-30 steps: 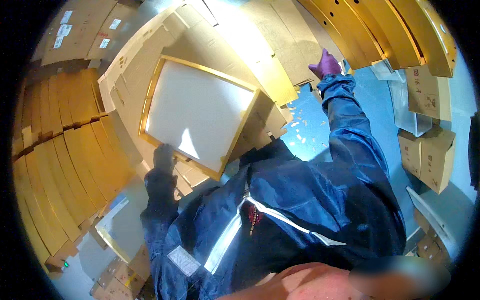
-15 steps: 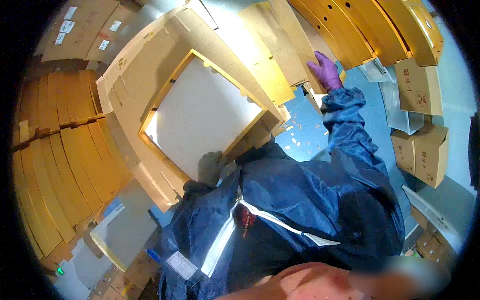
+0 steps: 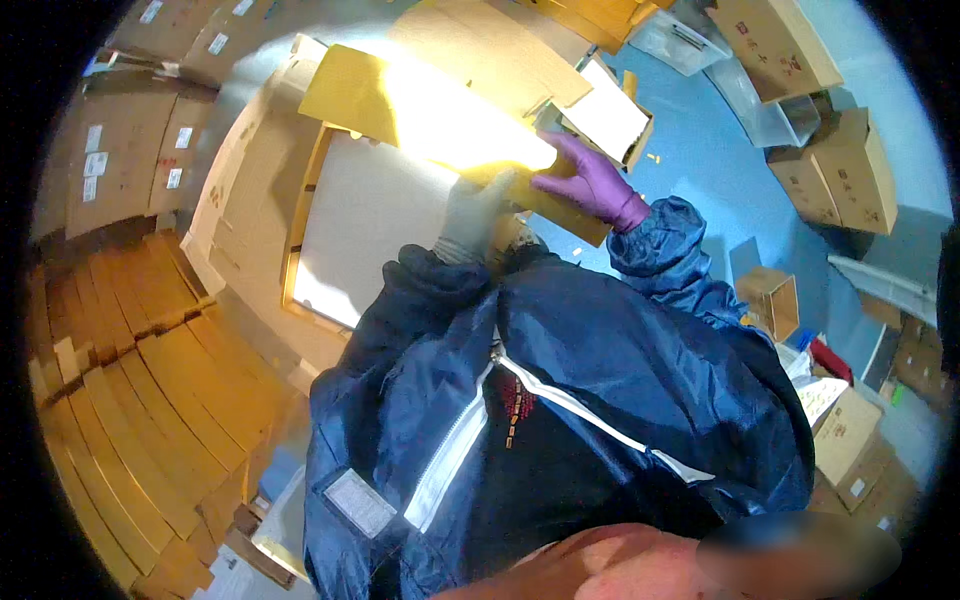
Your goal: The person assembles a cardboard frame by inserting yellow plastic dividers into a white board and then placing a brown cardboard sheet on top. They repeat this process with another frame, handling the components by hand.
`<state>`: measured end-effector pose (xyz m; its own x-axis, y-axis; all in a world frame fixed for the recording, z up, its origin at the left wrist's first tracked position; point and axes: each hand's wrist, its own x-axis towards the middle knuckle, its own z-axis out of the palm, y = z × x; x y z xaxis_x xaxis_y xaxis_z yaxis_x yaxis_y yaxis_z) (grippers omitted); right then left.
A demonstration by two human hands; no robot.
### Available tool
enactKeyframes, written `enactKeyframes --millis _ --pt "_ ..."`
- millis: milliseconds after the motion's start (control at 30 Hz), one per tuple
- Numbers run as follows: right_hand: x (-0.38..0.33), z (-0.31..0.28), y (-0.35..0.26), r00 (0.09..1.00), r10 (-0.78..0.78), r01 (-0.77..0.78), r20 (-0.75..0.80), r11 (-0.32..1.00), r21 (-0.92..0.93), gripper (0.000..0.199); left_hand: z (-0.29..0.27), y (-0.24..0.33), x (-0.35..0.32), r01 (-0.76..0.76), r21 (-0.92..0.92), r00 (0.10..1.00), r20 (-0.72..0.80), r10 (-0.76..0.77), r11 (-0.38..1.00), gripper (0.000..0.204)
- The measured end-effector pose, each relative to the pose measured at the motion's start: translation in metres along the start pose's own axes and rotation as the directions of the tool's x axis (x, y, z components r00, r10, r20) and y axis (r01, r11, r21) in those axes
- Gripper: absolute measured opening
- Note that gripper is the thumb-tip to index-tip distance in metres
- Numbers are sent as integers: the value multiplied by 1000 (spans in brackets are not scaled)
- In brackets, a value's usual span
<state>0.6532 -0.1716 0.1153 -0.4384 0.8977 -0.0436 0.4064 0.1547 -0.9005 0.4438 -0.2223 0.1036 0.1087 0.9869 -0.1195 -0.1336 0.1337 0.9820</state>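
Observation:
A long, flat yellow board (image 3: 350, 95) slants across the upper middle, its centre washed out by glare. My right hand (image 3: 590, 185), in a purple glove, is closed around its near right end, thumb and fingers on either side. My left hand (image 3: 472, 215), in a pale grey glove, grips the board's lower edge further left; its fingertips are partly lost in the glare. Beneath the board lies a shallow wooden frame (image 3: 298, 245) with a pale grey panel (image 3: 370, 225) inside. The board hides the frame's far side, and my left arm covers its near right part.
Flattened cardboard (image 3: 235, 215) lies under the frame. Stacked yellow-brown boards (image 3: 150, 430) fill the left side, with large cartons (image 3: 120, 150) behind. Clear plastic bins (image 3: 680, 40) and cartons (image 3: 855, 165) stand to the right. A small box with a white top (image 3: 605, 110) sits on the blue floor.
My right hand, empty and spread out at the right before, now holds the yellow board over the frame. My left hand has moved from the frame's near edge to the board. The view has turned.

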Motion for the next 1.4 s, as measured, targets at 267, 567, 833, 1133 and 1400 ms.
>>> enactKeyframes --millis 267,567,833,1133,1400 --pt "-69 -17 40 980 196 -195 -32 923 -331 60 47 -3 -9 217 -2 965 154 -214 976 35" --pt "-67 -59 -47 988 129 -144 90 972 188 74 64 0 -28 112 178 880 438 -181 978 36" --pt "-64 -35 -10 993 118 -119 29 894 431 56 65 30 -32 107 -105 981 172 -88 989 28" --pt "-84 -75 -33 978 -4 38 209 986 -160 62 53 9 -29 237 117 907 328 -263 964 26" --pt "-72 -84 -24 986 159 -164 50 864 476 25 66 41 -13 213 -272 939 322 -120 938 34"
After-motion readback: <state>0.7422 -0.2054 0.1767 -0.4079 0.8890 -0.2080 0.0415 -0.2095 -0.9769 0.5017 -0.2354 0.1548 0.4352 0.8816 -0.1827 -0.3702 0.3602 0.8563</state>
